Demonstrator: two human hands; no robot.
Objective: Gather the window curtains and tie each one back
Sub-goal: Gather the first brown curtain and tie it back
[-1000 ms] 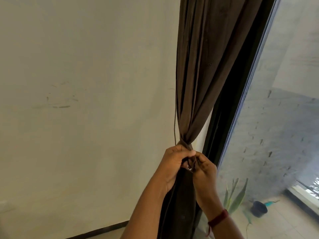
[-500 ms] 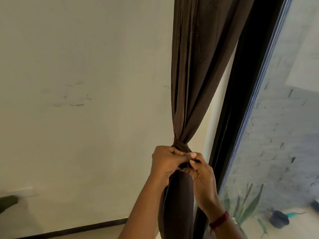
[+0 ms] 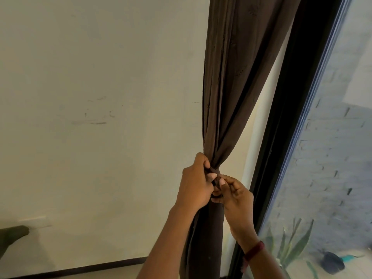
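Domestic room: plain painted wall (image 3: 100, 77) with dark skirting (image 3: 80, 269), brown curtain (image 3: 237, 77) beside a dark-framed glass door (image 3: 342, 158), potted plant (image 3: 291, 248) on the patio outside.

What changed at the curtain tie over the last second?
The thin strand seen along the left edge of the curtain has gone from view, and the left hand has slid up to grip the gather itself. Unchanged: the right hand pinches the tie with its fingers, and the curtain hangs bunched beside the window frame.
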